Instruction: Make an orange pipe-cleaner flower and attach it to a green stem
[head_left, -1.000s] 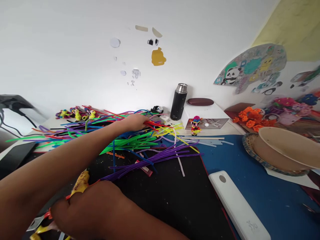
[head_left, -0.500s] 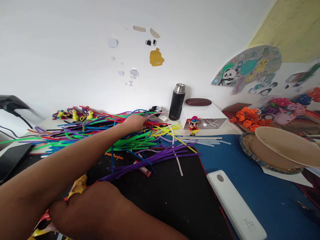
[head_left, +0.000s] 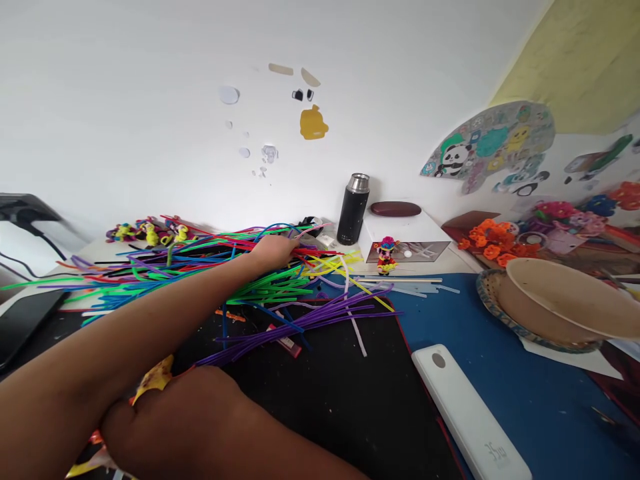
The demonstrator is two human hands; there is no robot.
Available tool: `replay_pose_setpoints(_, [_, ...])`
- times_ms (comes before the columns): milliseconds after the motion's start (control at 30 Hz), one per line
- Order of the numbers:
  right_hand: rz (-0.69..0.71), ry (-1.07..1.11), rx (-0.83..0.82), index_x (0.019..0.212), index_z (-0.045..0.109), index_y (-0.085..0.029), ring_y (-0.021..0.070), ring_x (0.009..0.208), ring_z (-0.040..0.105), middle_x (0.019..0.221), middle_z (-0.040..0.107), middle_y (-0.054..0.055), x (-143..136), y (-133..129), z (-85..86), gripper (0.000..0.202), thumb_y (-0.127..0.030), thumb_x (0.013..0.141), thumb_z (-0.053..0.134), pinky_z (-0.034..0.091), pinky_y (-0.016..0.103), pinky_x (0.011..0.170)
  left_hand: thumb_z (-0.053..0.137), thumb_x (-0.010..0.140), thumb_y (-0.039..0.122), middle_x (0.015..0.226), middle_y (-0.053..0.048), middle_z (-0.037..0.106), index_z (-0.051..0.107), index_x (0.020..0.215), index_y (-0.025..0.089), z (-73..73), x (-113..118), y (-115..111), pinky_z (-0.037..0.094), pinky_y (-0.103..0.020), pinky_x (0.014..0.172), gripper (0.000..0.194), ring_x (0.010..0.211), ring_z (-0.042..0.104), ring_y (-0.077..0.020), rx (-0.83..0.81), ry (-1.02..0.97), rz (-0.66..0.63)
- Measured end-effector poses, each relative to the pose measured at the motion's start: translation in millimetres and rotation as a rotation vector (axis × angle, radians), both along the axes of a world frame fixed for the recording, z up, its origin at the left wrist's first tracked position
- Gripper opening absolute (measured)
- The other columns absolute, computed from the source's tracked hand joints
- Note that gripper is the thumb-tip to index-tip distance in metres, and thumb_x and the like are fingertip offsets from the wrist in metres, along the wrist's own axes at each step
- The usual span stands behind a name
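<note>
1. Left hand (head_left: 275,252): arm stretched from the near left across to the far middle, hand low over the heap of fuzzy stems (head_left: 275,288). Fingers bent, tips at the red stems (head_left: 320,252); cannot tell whether they pinch any.
2. Right hand (head_left: 170,420): near left, beside the left forearm. Fingers curled inward and mostly hidden; cannot tell what, if anything, they hold. A yellow piece with brown spots (head_left: 156,375) shows just beyond the knuckles.
3. Heap lies along the far left and middle: green, blue, red, black and yellow strands, loosely crossed, partly behind the left arm.
4. Purple stems (head_left: 300,323): loose bundle nearer than the heap, fanning rightward over the black mat (head_left: 350,400); left end reaches the right hand's knuckles, contact unclear. One pale stem (head_left: 354,320) crosses it. Small red packet (head_left: 286,341) partly under the bundle.
5. Far middle: black flask (head_left: 353,212) upright, left of a white box (head_left: 407,230); dark red case (head_left: 397,209) on top, small figure (head_left: 386,255) standing in front.
6. Right: white device (head_left: 470,413) lying at the mat's edge; bowl (head_left: 565,300) farther off, orange flowers (head_left: 490,240) beyond it.
7. Far left: more small figures (head_left: 150,231), grouped behind the heap.
</note>
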State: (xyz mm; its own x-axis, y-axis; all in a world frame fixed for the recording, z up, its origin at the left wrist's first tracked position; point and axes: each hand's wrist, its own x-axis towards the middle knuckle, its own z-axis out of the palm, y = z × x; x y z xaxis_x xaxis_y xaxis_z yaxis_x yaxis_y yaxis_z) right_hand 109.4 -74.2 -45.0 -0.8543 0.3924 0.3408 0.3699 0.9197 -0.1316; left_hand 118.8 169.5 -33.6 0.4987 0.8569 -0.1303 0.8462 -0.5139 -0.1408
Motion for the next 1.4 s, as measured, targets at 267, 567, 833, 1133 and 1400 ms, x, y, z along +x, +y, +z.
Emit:
replay_pose_setpoints(267, [0.019, 0.031, -0.13, 0.098, 0.069, -0.014, 0.0211, 0.057, 0.071, 0.073, 0.077, 0.006, 3.5, -0.2, 5.1, 0.025, -0.026, 0.111, 0.052, 0.06, 0.033, 0.06, 0.055, 0.1, 0.04, 0.118, -0.019, 0.082, 0.074, 0.134, 0.019, 5.6, -4.2, 1.9, 0.056, -0.041, 0.085, 0.045, 0.107, 0.077, -0.0385, 0.01, -0.099, 0.031])
replay_pose_setpoints(567, [0.022, -0.019, -0.196, 0.1, 0.067, -0.016, 0.0245, 0.069, 0.08, 0.084, 0.082, 0.008, 4.0, -1.8, 7.6, 0.02, -0.029, 0.11, 0.055, 0.064, 0.036, 0.06, 0.056, 0.095, 0.051, 0.094, -0.006, 0.082, 0.078, 0.108, 0.024, 61.0, -30.6, 4.6, 0.052, -0.033, 0.075, 0.037, 0.087, 0.074, -0.0274, 0.059, -0.388, 0.081])
replay_pose_setpoints(833, [-0.024, -0.003, -0.169, 0.106, 0.065, -0.013, 0.0292, 0.078, 0.084, 0.093, 0.083, 0.01, 9.6, -4.2, 13.2, 0.022, -0.028, 0.113, 0.05, 0.069, 0.045, 0.063, 0.064, 0.09, 0.044, 0.068, -0.001, 0.064, 0.068, 0.089, 0.021, 102.6, -55.0, 5.9, 0.047, -0.032, 0.061, 0.023, 0.063, 0.057, -0.0189, 0.011, -1.012, 0.276])
replay_pose_setpoints(1133, [-0.063, 0.002, -0.139, 0.107, 0.064, -0.015, 0.0284, 0.077, 0.085, 0.089, 0.083, 0.007, 8.6, -4.4, 9.2, 0.03, -0.043, 0.112, 0.056, 0.068, 0.04, 0.059, 0.062, 0.096, 0.028, 0.067, 0.003, 0.049, 0.048, 0.083, 0.024, 139.3, -57.6, 5.8, 0.034, -0.027, 0.048, 0.019, 0.05, 0.04, -0.0111, -0.023, -1.424, 0.271])
replay_pose_setpoints(1400, [-0.076, -0.012, -0.15, 0.107, 0.063, -0.014, 0.0299, 0.079, 0.085, 0.089, 0.082, 0.011, 10.0, -5.2, 11.4, 0.037, -0.049, 0.113, 0.055, 0.069, 0.041, 0.063, 0.056, 0.103, 0.022, 0.092, -0.01, 0.075, 0.059, 0.093, 0.022, 161.7, -63.9, 10.0, 0.06, -0.033, 0.072, 0.01, 0.08, 0.07, -0.0186, 0.073, -1.73, 0.219])
